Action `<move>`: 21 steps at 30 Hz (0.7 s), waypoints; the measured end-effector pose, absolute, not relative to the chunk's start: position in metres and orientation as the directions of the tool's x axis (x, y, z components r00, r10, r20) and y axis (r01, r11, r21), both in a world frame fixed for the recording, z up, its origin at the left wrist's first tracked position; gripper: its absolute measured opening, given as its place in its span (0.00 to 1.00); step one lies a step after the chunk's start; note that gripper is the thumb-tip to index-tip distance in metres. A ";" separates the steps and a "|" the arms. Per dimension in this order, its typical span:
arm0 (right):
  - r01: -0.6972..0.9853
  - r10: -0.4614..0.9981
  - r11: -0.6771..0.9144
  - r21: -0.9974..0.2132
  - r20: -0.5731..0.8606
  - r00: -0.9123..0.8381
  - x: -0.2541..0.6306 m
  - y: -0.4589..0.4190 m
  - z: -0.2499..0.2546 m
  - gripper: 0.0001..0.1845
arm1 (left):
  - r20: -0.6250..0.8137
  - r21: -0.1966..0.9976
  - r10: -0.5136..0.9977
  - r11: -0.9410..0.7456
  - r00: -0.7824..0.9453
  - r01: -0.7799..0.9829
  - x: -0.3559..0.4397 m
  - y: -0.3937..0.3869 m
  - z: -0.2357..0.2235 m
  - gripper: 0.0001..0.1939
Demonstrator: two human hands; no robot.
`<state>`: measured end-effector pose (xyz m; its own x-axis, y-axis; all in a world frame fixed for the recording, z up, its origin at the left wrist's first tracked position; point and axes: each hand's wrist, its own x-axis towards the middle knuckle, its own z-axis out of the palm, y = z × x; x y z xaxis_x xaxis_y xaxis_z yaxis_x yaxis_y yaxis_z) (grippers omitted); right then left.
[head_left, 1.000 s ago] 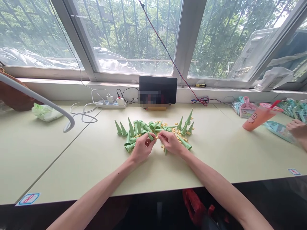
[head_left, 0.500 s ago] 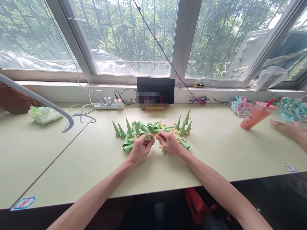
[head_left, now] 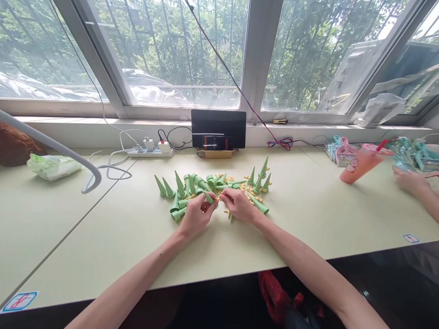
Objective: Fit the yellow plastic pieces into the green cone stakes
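Note:
My left hand (head_left: 197,214) is closed around a green plastic cone (head_left: 208,198), whose tip points up and to the left. My right hand (head_left: 237,204) pinches a small yellow piece (head_left: 217,198) against the cone's wide end; the fingers partly hide where they meet. Behind both hands lies a heap of green cones (head_left: 200,182), some upright and some on their sides. Loose yellow pieces (head_left: 244,187) are scattered among them. To the right, several upright cones (head_left: 258,183) have yellow pieces at their bases.
A tablet (head_left: 219,119) with a phone in front stands at the back, by a power strip (head_left: 151,151) with cables. An orange drink cup (head_left: 363,165) stands right, near bagged pastel items (head_left: 339,151). Another person's hand (head_left: 409,179) is at far right. Tissue pack (head_left: 53,167) lies left.
The view has shifted slightly. Both my hands keep hold of the cone and yellow piece in nearly the same pose. The other person's hand now touches the bagged items at far right.

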<state>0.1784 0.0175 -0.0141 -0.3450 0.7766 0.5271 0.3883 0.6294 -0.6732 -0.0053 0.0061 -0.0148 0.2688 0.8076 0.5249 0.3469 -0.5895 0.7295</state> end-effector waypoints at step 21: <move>0.470 0.811 0.584 -0.662 0.472 -0.344 0.175 0.012 -0.014 0.18 | 0.573 0.620 0.764 -0.641 0.297 0.453 -0.006 0.000 -0.019 0.02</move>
<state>0.1747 0.0115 -0.0141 -0.3442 0.8115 0.4723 0.4695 0.5844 -0.6619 -0.0065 0.0004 -0.0189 0.2969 0.7641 0.5727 0.4530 -0.6407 0.6199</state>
